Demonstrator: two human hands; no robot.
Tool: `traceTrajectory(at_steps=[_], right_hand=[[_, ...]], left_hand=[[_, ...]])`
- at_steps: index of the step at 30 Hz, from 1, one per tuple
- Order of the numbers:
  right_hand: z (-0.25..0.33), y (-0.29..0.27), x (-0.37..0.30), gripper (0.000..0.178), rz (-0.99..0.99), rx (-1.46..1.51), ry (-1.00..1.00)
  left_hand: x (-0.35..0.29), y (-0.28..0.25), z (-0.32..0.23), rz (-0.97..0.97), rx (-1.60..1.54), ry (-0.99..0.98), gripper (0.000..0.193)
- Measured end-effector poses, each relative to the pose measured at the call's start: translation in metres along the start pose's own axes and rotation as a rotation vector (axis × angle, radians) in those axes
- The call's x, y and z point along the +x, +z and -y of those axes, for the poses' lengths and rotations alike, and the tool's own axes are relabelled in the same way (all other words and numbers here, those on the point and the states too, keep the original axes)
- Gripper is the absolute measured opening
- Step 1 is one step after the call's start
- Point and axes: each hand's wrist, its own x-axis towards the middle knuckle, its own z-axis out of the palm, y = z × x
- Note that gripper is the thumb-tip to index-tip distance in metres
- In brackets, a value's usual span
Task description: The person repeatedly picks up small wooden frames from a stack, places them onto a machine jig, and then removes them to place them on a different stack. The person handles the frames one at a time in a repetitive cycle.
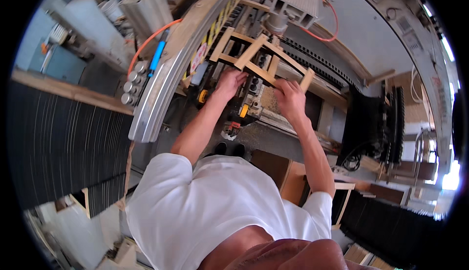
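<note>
A wooden frame point(250, 53) with pale crosspieces and dark-sided long rails lies over a machine bed in front of me. My left hand point(231, 82) is at its near rail, left of the middle, with fingers curled at the rail's underside. Farther right, my right hand point(290, 97) grips the same rail close to the frame's right end, thumb and fingers closed on it. Some fingertips of both hands are hidden. Just above the frame's far side hangs a metal machine head point(276, 24).
A metal-edged beam point(163, 77) with round knobs and a blue air gun point(158, 57) runs along the left. Yellow clamps point(244, 110) sit on the machine below my hands. Stacked dark strips point(68, 138) stand at far left. An orange hose point(336, 23) loops behind the machine head.
</note>
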Motion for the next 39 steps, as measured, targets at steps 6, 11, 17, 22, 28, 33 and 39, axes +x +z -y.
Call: traceTrajectory(at_steps=[6,11,17,22,28,33,39], right_hand=[[-0.013,0.07,0.057,0.023,0.109,0.016,-0.181],[-0.006,0.089,0.07,0.021,0.181,-0.022,-0.194],[-0.016,0.101,0.084,0.019,0.096,0.029,-0.213],[-0.028,0.137,0.111,0.018,0.075,-0.109,-0.253],[-0.017,0.147,0.131,0.022,0.16,-0.259,-0.244],[-0.011,0.15,0.157,0.02,0.203,-0.519,-0.255],[-0.024,0.16,0.199,0.018,0.274,-0.78,-0.241]], left_hand=[[-0.024,0.003,0.0,0.199,-0.175,0.02,0.023],[-0.022,0.005,0.009,0.108,-0.218,0.1,0.018],[-0.062,-0.001,0.022,-0.138,-0.051,0.129,0.026],[-0.171,-0.018,0.025,-0.135,-0.023,0.151,0.038],[-0.282,-0.049,0.024,-0.168,0.042,0.105,0.035],[-0.326,-0.086,0.009,-0.195,0.056,0.055,0.033],[-0.346,-0.129,-0.007,-0.295,0.02,0.058,0.032]])
